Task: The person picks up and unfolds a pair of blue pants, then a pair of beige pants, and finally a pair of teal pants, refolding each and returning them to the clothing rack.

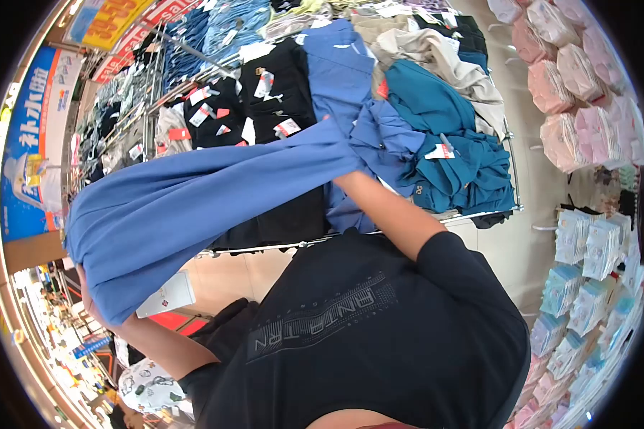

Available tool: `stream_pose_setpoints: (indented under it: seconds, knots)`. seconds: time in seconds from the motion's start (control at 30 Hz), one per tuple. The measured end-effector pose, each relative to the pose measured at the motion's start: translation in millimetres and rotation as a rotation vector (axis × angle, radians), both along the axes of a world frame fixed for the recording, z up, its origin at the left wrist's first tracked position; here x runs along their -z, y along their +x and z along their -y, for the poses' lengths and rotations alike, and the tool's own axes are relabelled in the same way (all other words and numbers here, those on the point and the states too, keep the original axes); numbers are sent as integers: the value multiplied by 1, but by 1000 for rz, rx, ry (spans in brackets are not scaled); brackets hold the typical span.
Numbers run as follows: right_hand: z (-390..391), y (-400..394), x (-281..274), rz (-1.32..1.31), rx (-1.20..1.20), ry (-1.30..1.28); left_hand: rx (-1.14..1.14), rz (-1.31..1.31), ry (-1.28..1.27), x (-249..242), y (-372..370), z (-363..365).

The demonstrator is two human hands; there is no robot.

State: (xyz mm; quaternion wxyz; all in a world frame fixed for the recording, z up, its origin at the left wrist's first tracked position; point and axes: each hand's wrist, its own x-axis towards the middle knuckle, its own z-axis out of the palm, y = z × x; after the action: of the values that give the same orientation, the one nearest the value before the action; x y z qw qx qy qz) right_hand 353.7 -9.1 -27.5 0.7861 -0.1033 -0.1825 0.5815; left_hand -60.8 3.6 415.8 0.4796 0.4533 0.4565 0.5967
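Stretched across in front of me is a long blue garment (193, 189) that looks like trousers, held up between both hands. My left hand (87, 289) grips its wide end at the far left, with the fingers mostly hidden by the cloth. At the other end, my right hand (347, 179) is closed on the bunched fabric, its fingers covered. That end hangs over a pile of blue clothes (383, 136). Beside the pile lie teal clothes (436, 107) with a white tag (440, 151). Black folded clothes (275, 82) with red and white tags are behind the garment.
The clothes lie on a display stand with a metal rail (265, 247) along its near edge. Beige clothes (447, 53) and jeans (232, 28) are at the back. Pink packs (551, 82) and pale blue packs (587, 239) hang on the right. A white card (168, 294) shows below the garment.
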Motion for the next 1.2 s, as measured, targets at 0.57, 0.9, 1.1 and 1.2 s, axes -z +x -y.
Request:
stream_pose_setpoints:
  seconds: [0.57,0.9,1.1,1.2]
  knots:
    - [158,172,-69,265,655,-1053,560,-175,-749,269,-8,-90]
    - [199,115,-6,1258,782,-1416,571,-542,-686,346,-38,-91]
    - [164,127,-47,1994,980,-1286,525,-422,-581,318,-53,-99]
    - [150,120,-59,2204,616,-1331,460,-397,-511,323,-87,-116]
